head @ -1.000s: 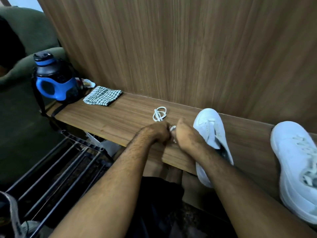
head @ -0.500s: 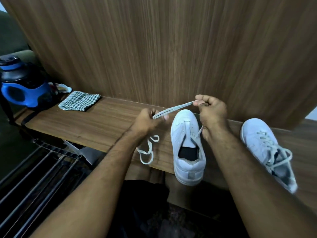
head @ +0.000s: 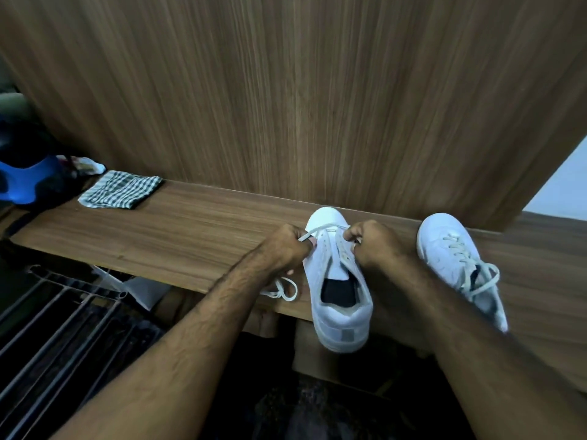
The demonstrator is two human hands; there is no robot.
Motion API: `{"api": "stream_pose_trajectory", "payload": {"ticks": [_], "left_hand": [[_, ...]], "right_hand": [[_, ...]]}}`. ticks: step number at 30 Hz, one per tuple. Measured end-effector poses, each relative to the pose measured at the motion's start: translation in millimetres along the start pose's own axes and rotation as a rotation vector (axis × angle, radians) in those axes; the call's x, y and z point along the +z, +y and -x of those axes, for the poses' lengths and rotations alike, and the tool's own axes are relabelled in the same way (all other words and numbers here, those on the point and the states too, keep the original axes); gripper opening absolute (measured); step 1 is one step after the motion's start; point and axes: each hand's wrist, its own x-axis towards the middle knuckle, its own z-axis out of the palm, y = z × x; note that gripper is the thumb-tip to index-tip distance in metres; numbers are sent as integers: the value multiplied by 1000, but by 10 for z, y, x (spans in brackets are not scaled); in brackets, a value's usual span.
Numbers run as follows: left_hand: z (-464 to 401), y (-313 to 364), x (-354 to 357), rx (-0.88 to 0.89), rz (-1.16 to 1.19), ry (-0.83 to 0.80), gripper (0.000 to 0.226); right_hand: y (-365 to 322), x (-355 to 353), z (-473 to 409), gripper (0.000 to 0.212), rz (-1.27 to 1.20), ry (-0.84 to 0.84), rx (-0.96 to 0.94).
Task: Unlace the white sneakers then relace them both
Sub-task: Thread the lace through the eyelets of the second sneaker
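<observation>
Wood-grain panelling backs the narrow worktop (head: pixel 178 236), and the sneaker I am working on (head: pixel 336 281) sits toe to the wall, heel hanging over the front edge. My left hand (head: pixel 286 246) pinches one run of the white lace (head: pixel 313 232) just left of the toe, fingers (head: pixel 306 241) curled tight on it; my right hand (head: pixel 374 242) pinches the other side at the eyelet row, fingers clamped too. The loose tail lies coiled on the worktop beside the shoe's left flank. I judge this to be the first crossing of the relacing, at the bottom eyelets. To do it well I would even up both ends before threading further, keep the lace flat and untwisted, and pull snug without dragging the shoe off the edge. The second sneaker (head: pixel 451 249) stands to the right, laced, untied ends trailing. A folded checked cloth (head: pixel 120 189) lies far left.
</observation>
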Motion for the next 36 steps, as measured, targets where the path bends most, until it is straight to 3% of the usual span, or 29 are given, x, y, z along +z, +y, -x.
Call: {"api": "stream_pose_trajectory", "payload": {"ticks": [5, 9, 14, 21, 24, 26, 29, 30, 33, 36], "left_hand": [[157, 72, 183, 13, -75, -127, 37], [165, 139, 229, -12, 9, -175, 31], [-25, 248, 81, 85, 35, 159, 32], [-153, 34, -215, -27, 57, 487, 50], [-195, -8, -340, -57, 75, 539, 39], [-189, -18, -344, -82, -31, 471, 31], [-83, 23, -271, 54, -349, 252, 66], [-35, 57, -207, 173, -306, 162, 70], [141, 238, 18, 381, 208, -188, 58], [146, 363, 135, 380, 429, -246, 33]], "right_hand": [[209, -243, 251, 40, 97, -53, -8], [286, -343, 301, 30, 84, -85, -13], [352, -508, 356, 19, -222, 209, -88], [421, -552, 339, 19, -290, 180, -67], [444, -560, 316, 12, -308, 199, -73], [449, -539, 299, 9, -332, 242, -80], [413, -461, 271, 8, -403, 285, -103], [373, -441, 276, 6, -419, 273, -132], [202, -417, 323, 5, -450, 147, -267], [106, -443, 357, 7, -530, 135, -299]]}}
